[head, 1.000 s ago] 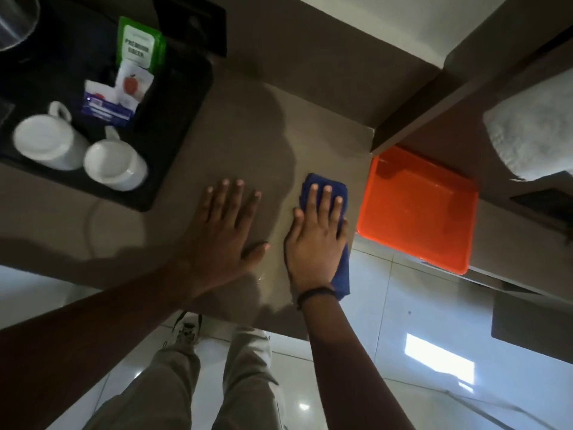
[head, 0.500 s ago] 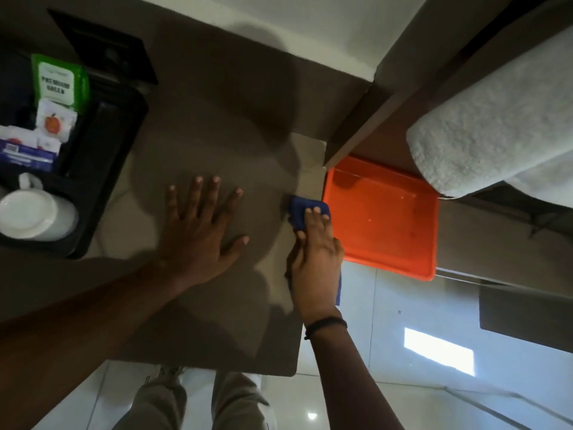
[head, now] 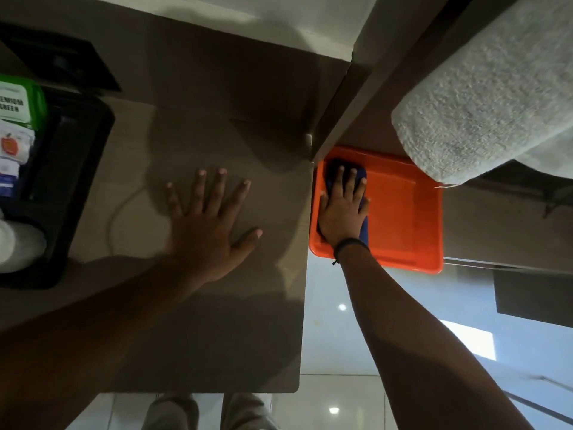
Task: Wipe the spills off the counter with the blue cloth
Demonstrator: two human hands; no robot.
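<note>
The blue cloth (head: 333, 169) lies in the left part of an orange tray (head: 403, 212), just past the right edge of the brown counter (head: 242, 321). My right hand (head: 342, 206) presses flat on the cloth with fingers spread, so only its far end and a strip by the wrist show. My left hand (head: 210, 225) rests flat on the counter, fingers apart, holding nothing. No spill is visible on the counter surface.
A black tray (head: 74, 169) at the left holds a green packet (head: 18, 103), sachets and a white cup (head: 18, 243). A white towel (head: 490, 97) hangs at the upper right above the orange tray. A thin cable (head: 116, 209) curves across the counter. Glossy floor tiles lie below.
My right hand slid the blue cloth rightward off the counter's edge and into the orange tray. My left hand stayed flat on the counter. The view shifted right.
</note>
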